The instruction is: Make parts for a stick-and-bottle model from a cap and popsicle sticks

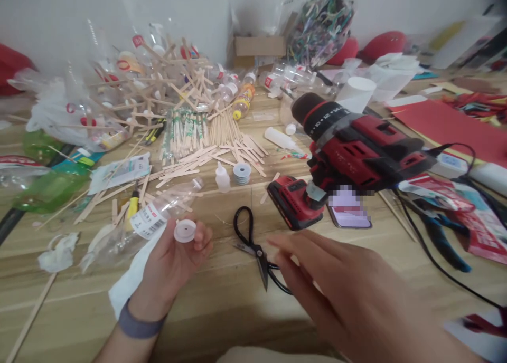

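My left hand (178, 252) is closed around a round white bottle cap (185, 230) with a small dark hole at its centre. Just beyond that hand, a clear plastic bottle (152, 223) with a barcode label lies on its side. My right hand (336, 284), slightly blurred, reaches in from the right with thumb and forefinger brought together; anything between their tips is too unclear to name. Under its fingertips lie black-handled scissors (258, 251), spread apart on the table. A red and black cordless drill (356, 146) stands on its battery just past my right hand.
Farther back are wooden sticks (225, 123), a heap of plastic bottles (146, 83) and a cardboard box (259, 45). A small dropper bottle (222, 177) stands beside a spool (241, 173). Right of the drill's base are a phone (350, 212), pliers (441, 236) and a black cable (422, 241).
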Available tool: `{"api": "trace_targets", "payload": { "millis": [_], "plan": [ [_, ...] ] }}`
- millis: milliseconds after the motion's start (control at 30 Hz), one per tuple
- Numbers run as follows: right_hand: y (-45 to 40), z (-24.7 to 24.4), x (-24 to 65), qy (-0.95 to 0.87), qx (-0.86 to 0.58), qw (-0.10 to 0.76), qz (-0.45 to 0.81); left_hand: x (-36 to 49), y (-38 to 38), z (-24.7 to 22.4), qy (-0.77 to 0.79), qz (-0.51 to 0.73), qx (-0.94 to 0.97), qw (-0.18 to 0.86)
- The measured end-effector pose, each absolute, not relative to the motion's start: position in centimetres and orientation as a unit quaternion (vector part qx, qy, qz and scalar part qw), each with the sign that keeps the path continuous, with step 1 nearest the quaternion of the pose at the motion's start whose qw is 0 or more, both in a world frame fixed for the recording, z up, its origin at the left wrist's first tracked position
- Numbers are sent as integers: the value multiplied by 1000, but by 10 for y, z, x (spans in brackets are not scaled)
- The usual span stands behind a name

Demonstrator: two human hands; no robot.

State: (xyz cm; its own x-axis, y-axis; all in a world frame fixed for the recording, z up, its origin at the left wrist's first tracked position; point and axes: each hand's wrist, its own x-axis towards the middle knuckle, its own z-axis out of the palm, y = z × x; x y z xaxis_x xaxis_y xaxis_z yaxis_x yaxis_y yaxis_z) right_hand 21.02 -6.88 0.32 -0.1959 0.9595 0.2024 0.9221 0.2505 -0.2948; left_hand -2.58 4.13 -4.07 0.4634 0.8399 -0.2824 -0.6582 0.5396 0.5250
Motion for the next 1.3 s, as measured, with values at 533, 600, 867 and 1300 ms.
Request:
{"api": "trace_targets", "payload": {
  "millis": [533, 600, 867, 1300],
  "plan": [
    [-4, -42, 192, -701, -631, 106, 317, -26, 36, -33, 217, 497, 194, 817],
    [4, -35, 195, -691, -596, 150, 380, -25, 34, -27, 231, 508, 207, 803],
    [16, -45, 175, -473, -383, 392, 690, -34, 26, -21, 376, 443, 235, 779],
    [12, -62, 194, -411, -359, 365, 754, -34, 24, -44, 458, 328, 232, 793]
  ]
}}
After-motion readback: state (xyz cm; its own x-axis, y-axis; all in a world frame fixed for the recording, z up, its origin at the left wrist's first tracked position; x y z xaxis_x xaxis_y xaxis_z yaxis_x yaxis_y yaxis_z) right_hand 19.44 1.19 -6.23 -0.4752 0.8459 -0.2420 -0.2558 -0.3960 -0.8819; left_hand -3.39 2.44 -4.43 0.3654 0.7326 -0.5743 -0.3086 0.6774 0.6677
